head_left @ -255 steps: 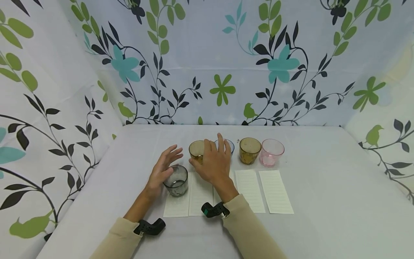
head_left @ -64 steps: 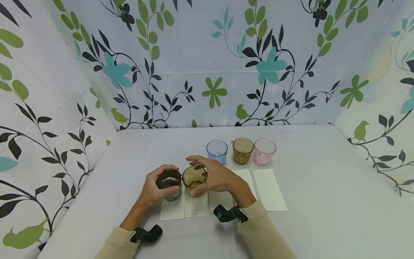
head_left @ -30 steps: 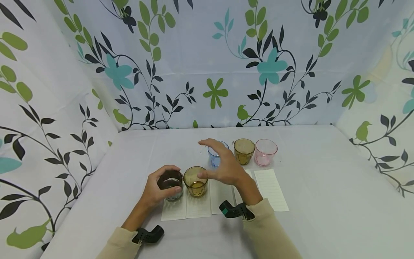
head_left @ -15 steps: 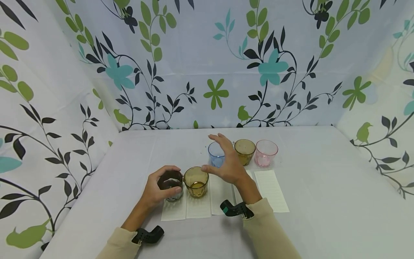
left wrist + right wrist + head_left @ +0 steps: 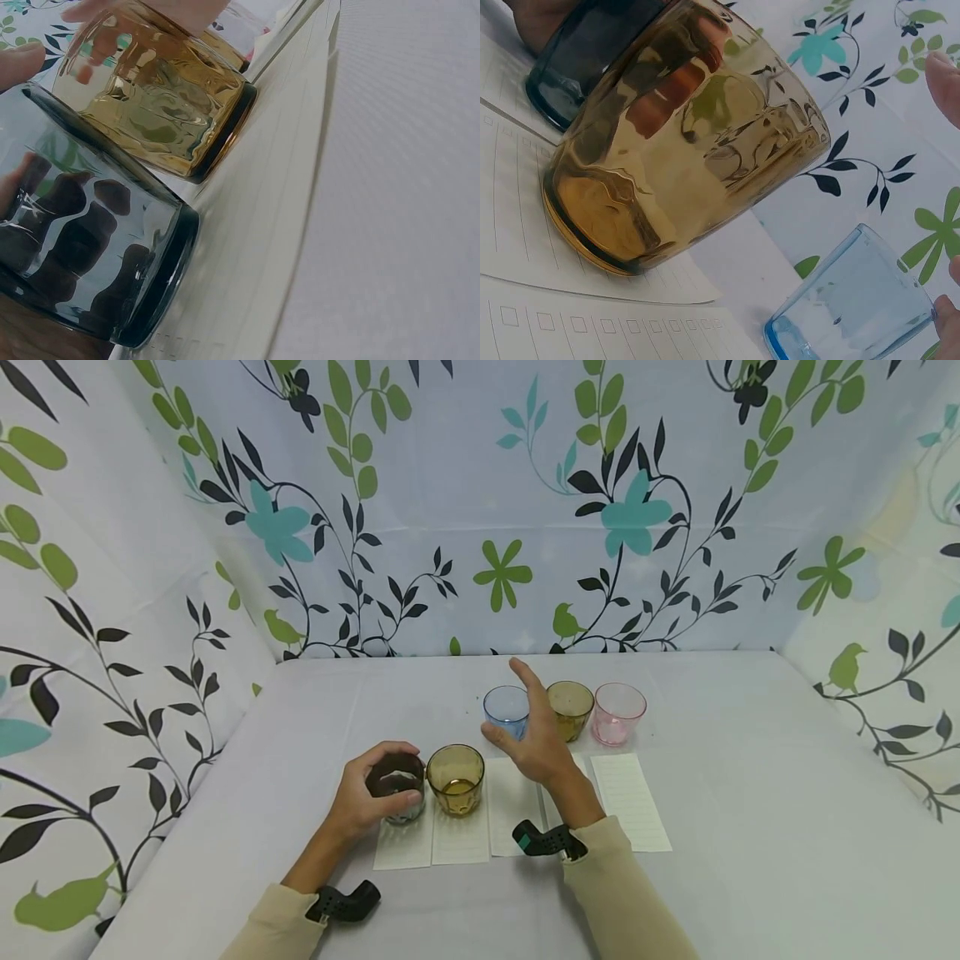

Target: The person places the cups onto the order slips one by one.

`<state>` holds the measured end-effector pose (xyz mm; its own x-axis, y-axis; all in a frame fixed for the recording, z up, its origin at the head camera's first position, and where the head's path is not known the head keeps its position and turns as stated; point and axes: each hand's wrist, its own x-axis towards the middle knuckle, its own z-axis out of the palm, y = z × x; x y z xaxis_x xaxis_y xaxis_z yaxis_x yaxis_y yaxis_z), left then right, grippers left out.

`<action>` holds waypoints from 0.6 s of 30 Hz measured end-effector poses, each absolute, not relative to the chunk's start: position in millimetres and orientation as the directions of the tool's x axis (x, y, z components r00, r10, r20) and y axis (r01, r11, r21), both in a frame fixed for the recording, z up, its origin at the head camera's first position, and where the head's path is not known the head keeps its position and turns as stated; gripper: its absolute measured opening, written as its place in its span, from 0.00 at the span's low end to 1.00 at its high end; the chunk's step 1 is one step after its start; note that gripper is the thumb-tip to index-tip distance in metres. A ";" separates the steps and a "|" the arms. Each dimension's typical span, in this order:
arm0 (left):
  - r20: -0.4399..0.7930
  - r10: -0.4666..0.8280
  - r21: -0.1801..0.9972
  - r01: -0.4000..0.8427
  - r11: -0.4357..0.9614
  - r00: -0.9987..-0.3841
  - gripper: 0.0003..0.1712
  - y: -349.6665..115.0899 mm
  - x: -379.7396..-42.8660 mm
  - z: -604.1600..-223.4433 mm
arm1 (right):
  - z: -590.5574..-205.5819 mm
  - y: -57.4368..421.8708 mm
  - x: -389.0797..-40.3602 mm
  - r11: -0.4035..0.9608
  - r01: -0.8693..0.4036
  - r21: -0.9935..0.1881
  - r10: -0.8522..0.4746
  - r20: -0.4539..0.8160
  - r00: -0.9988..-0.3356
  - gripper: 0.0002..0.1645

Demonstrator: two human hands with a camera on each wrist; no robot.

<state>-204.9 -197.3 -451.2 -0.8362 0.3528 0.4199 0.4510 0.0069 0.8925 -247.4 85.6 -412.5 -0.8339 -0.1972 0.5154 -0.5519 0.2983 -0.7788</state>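
Here's your right hand (image 5: 538, 739), thumb and fingers spread wide, gripping nothing, and it's the nearer one to the upright blue glass (image 5: 506, 707), just left of that palm towards the counter's (image 5: 765, 860) far edge. Your left hand (image 5: 367, 793) curls round the smoky grey glass (image 5: 142, 225); the neighbouring amber glass (image 5: 456, 781) stands on lined paper (image 5: 460, 843), nothing visible inside.

Grey glass (image 5: 395, 776): see-through, upright, lower left of centre | Blue glass (image 5: 506, 705): see-through, upright, partly hidden, just below centre

2 forearms (image 5: 626, 893) reach forward, left hand (image 5: 362, 795) curled in a grip, right hand (image 5: 542, 743) with thumb spread wide.
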 end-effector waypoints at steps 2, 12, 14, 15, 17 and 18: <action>0.414 0.351 0.896 0.444 0.006 -0.840 0.31 -197.4 -205.0 -451.1 | -413.8 85.6 -248.4 0.289 -0.555 -0.780 -0.195 0.520 -0.832 0.53; 0.416 0.345 0.894 0.448 0.016 -0.841 0.31 -197.0 -204.7 -452.2 | -420.8 86.1 -252.0 0.276 -0.538 -0.796 -0.193 0.503 -0.843 0.53; 0.416 0.343 0.894 0.448 0.017 -0.843 0.30 -196.9 -204.5 -451.3 | -421.8 85.7 -251.8 0.280 -0.526 -0.803 -0.191 0.490 -0.850 0.55; 0.414 0.342 0.895 0.447 0.017 -0.843 0.30 -196.9 -204.5 -451.0 | -422.4 85.6 -251.7 0.284 -0.519 -0.806 -0.190 0.483 -0.855 0.56; 0.409 0.342 0.898 0.440 0.015 -0.846 0.30 -197.1 -204.2 -450.2 | -423.6 85.3 -251.8 0.292 -0.510 -0.809 -0.188 0.474 -0.860 0.60; 0.407 0.342 0.899 0.438 0.013 -0.847 0.30 -197.1 -204.1 -449.8 | -424.5 85.3 -252.1 0.297 -0.506 -0.810 -0.188 0.470 -0.862 0.60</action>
